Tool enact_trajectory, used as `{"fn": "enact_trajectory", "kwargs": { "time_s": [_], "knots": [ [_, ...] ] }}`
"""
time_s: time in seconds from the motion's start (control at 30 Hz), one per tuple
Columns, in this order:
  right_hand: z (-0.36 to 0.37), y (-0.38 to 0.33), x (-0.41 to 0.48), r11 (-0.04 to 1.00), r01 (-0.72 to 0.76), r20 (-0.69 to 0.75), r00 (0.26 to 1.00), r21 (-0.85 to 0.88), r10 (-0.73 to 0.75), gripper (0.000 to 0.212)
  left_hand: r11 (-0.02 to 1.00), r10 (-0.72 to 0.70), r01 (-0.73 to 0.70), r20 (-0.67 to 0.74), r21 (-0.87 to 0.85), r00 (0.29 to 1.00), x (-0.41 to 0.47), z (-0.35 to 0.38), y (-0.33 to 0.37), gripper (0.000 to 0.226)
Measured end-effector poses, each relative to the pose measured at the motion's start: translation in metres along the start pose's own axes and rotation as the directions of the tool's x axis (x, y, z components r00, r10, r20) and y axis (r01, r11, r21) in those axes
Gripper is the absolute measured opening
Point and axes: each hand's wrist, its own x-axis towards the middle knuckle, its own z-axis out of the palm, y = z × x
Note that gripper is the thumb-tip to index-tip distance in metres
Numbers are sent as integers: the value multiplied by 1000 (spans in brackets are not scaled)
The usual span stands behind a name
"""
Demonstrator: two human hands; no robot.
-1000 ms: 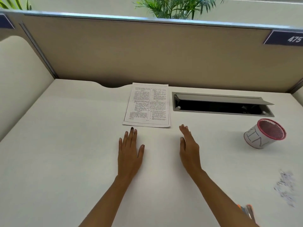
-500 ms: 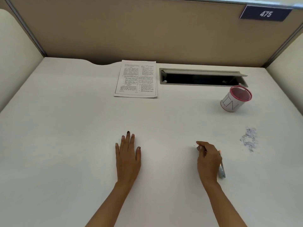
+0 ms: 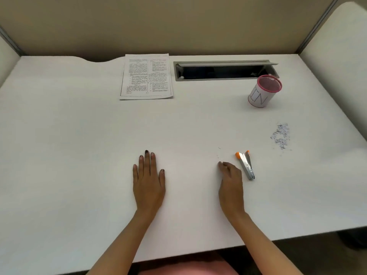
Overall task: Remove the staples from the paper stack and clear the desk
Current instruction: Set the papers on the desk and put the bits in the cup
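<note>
— At the upper middle of the frame, our paper stack [image 3: 146,76] lies flat on the desk [image 3: 79,126], just left of the open cable slot [image 3: 224,70]. Can we see any staples in it?

— We cannot; they would be too small to make out. The top sheet is printed in two columns, and the sheets sit squared up with flat corners.

— So how far along are we?

— Well along, we judge. A grey heap of loose staples [image 3: 281,136] sits at the right of the frame, well apart from the paper. Our orange-tipped staple tool [image 3: 246,165] lies on the desk at lower right, with no hand on it. What remains is the clearing: the heap, the tool and a few stray specks [image 3: 218,152] just above our right hand [image 3: 231,182].

— And our hands?

— Our left hand [image 3: 149,181] rests palm down at lower centre, fingers straight, holding nothing. The right one sits just left of the tool with its fingers curled and tips drawn together at the desk. Whether it pinches a staple, we cannot tell.

— Where might the bits go?

— Perhaps into the pink-rimmed cup [image 3: 264,92] at upper right, we guess.
</note>
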Motion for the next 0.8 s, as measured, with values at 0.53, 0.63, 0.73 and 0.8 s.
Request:
{"fn": "enact_trajectory", "kwargs": {
  "time_s": [0.53, 0.63, 0.73, 0.8],
  "knots": [
    [-15, -11, 78, 975, 160, 95, 985, -157, -147, 25, 1000, 14, -14, -9, -4, 1000, -2, 0, -2, 59],
    [-17, -9, 81, 981, 145, 139, 982, -130, -127, 25, 1000, 11, -11, -11, -2, 1000, -2, 0, -2, 60],
    [-16, -7, 84, 978, 146, 185, 976, -148, -117, 26, 1000, 10, -10, -9, 1, 1000, -2, 1, -2, 60],
    [-16, -6, 83, 968, 173, 207, 969, -183, -134, 28, 1000, 9, -9, -13, 0, 1000, -2, 1, -2, 59]
  ]
}}
